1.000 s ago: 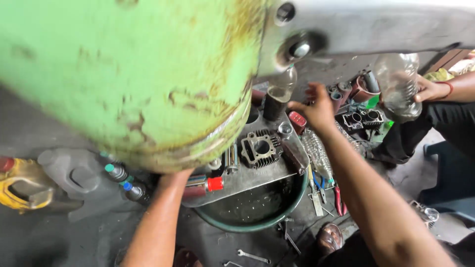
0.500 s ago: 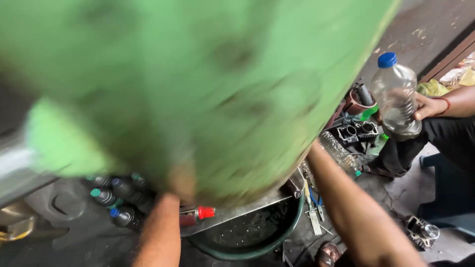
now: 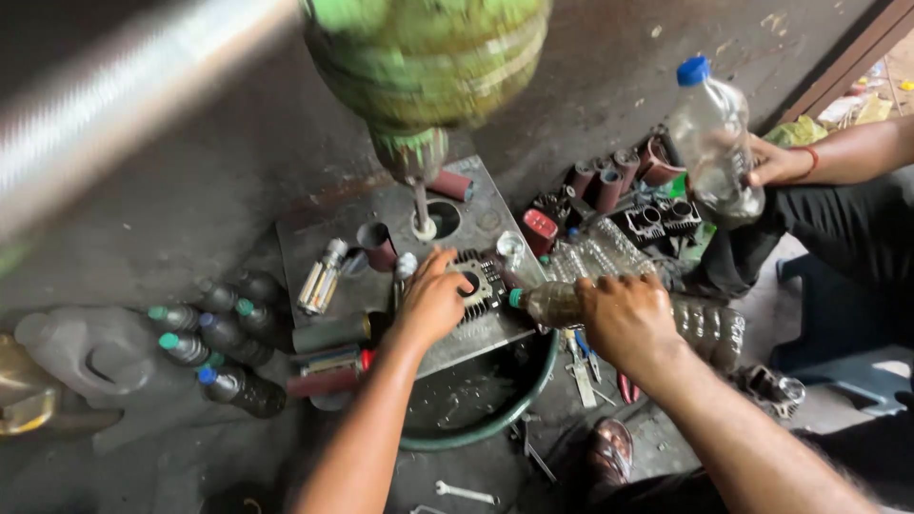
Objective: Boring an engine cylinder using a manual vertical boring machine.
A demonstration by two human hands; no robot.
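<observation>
At the far left, capped dark bottles (image 3: pixel 205 338) crowd the floor just beside the grey metal plate (image 3: pixel 314 243), leaving little room off that edge. The left hand (image 3: pixel 433 305) lies curled and palm-down on the finned engine cylinder (image 3: pixel 481 281), seemingly pinning it flat on the plate beneath the green drill head (image 3: pixel 428 57); a green basin (image 3: pixel 533 381) sits under the plate's near edge. The right hand (image 3: pixel 628 319) is closed around a brownish plastic bottle (image 3: pixel 557 303) tipped neck-first toward the cylinder, while beyond it another person's hand (image 3: pixel 776 162) holds a clear blue-capped bottle (image 3: pixel 714 133) upright, well apart.
</observation>
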